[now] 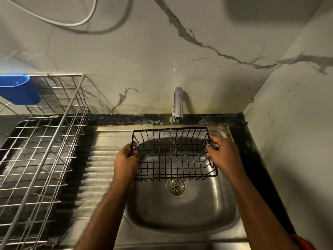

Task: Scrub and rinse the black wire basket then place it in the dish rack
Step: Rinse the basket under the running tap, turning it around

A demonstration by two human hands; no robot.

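The black wire basket [173,154] was held at frame centre over the sink [182,210], under the tap [178,105]. Its short ends were gripped by the left hand [126,159] and right hand [223,152]. The dish rack [41,141] stood at left.

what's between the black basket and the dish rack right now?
Head view: only the ridged steel drainboard lies between the black wire basket and the dish rack, apart from the left hand gripping the basket's left end.

There are two hands, the left hand [126,159] and the right hand [222,152]. One black wire basket [173,156]. One sink [212,210]. One tap [178,103]. One dish rack [41,141]. One blue holder [18,89].
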